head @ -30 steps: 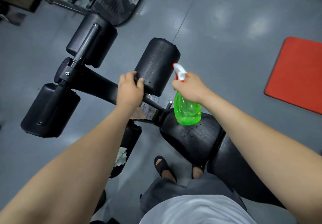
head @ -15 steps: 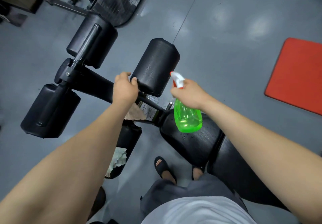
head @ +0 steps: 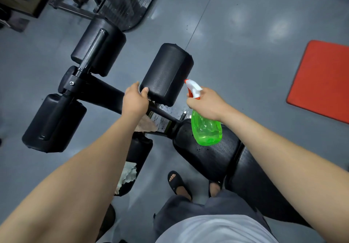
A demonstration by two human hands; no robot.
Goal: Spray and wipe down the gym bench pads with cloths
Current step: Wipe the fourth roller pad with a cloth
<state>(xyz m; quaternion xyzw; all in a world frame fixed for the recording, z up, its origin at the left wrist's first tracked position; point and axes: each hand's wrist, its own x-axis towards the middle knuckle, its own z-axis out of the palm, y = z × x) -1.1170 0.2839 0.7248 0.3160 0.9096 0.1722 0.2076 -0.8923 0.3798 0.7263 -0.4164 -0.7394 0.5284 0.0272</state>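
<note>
Green spray bottle (head: 206, 129) gripped by right hand (head: 207, 103) | left hand (head: 135, 101) fingers unclear | cloth (head: 146, 125) half-hidden

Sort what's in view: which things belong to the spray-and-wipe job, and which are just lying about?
Job: spray bottle, held by the right hand; roller pad, gripped by the left hand; brownish cloth under that wrist; pale cloth on the lower pad; seat pad.
Lying about: red mat; black equipment at the top.
</note>
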